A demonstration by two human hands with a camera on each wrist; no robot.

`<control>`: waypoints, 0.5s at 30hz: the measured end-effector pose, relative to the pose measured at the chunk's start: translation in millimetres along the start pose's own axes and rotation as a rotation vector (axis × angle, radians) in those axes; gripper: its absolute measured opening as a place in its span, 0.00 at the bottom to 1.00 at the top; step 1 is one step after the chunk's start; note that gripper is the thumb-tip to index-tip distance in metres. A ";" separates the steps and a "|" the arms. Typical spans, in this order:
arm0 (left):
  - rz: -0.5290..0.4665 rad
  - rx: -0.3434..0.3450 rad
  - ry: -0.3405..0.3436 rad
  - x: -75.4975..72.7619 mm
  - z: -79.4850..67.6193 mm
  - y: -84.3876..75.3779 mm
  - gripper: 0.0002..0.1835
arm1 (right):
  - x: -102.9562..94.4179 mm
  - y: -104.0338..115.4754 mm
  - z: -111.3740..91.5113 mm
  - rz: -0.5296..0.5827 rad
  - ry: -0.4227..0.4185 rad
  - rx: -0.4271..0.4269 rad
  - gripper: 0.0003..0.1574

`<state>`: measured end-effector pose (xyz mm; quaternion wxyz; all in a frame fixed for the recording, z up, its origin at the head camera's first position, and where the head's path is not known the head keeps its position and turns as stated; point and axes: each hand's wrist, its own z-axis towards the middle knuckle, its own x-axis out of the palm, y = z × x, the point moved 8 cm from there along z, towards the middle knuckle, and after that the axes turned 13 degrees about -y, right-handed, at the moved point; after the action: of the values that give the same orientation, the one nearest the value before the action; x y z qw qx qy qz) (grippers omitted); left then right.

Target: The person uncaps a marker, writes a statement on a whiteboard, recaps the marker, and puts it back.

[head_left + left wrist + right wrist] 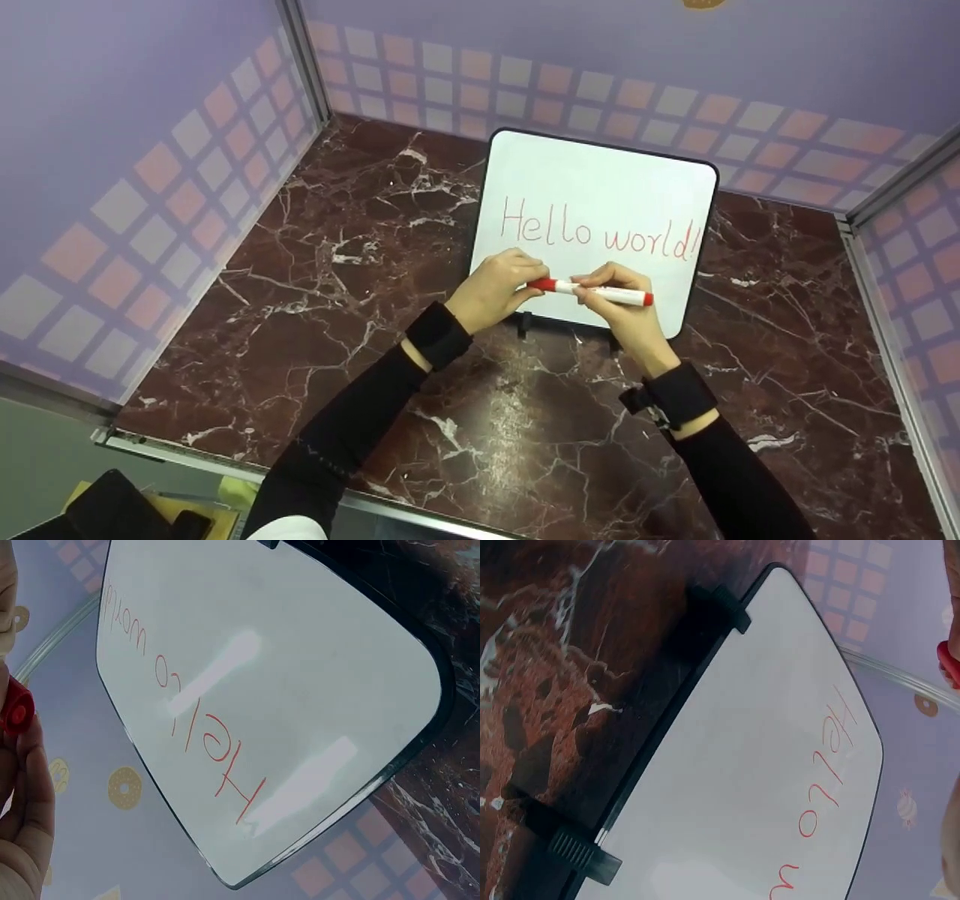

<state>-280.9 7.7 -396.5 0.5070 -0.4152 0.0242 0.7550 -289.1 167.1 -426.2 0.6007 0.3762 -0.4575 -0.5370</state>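
Both hands meet on a red-and-white marker, held level in front of the lower part of a whiteboard. My left hand pinches its red cap between thumb and fingers. The white barrel is gripped by my right hand, its red end pointing right. Cap and barrel lie in one line. "Hello world!" is written in red across the board's middle. The left wrist view has the red cap's round end between fingers at the left edge; only a sliver of red shows in the right wrist view.
The board has a black frame and stands on small black feet on a dark red marbled tabletop. Purple panels with pink and white squares enclose the back and sides. Beyond the front left table edge lie dark objects on something yellow.
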 end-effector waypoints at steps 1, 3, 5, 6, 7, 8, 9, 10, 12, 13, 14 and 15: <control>-0.002 0.000 -0.001 0.2 -0.1 0.4 0.09 | 0.1 0.4 -0.1 -0.011 0.001 -0.011 0.05; -0.007 0.004 -0.010 1.0 0.1 1.5 0.10 | -0.5 0.8 0.2 -0.030 -0.002 -0.027 0.04; -0.015 0.003 -0.025 1.5 -0.3 3.9 0.10 | -1.0 1.0 0.8 -0.041 0.004 -0.031 0.05; -0.021 0.000 -0.031 1.7 -1.0 5.4 0.11 | -1.0 1.0 0.9 -0.051 0.012 -0.033 0.06; -0.029 -0.005 -0.036 1.8 -2.1 7.3 0.11 | -0.8 0.7 1.1 -0.062 0.023 -0.029 0.08; -0.035 -0.010 -0.042 2.0 -3.5 9.6 0.11 | -0.9 0.4 1.3 -0.069 0.034 -0.025 0.11; -0.035 -0.018 -0.045 2.0 -5.3 12.3 0.11 | -1.4 0.2 1.5 -0.071 0.040 -0.023 0.14; -0.034 -0.026 -0.052 1.6 -6.9 15.2 0.11 | -2.9 0.6 2.5 -0.078 0.034 -0.027 0.17; -0.012 -0.037 -0.060 0.4 -9.7 20.2 0.11 | -7.5 6.2 4.6 -0.146 0.002 -0.107 0.23; 0.008 -0.041 -0.063 -0.2 -10.7 22.4 0.11 | -9.5 11.0 4.8 -0.210 -0.017 -0.182 0.26; 0.032 -0.045 -0.065 -0.7 -11.5 24.4 0.10 | -10.1 16.0 4.1 -0.296 -0.028 -0.270 0.28; 0.061 -0.049 -0.064 -1.1 -12.0 26.0 0.10 | -8.6 21.6 2.1 -0.416 -0.034 -0.383 0.29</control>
<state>-293.9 -11.2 -413.7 0.4741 -0.4023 0.0023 0.7832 -284.6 178.7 -406.5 0.5300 0.3327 -0.2709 -0.7314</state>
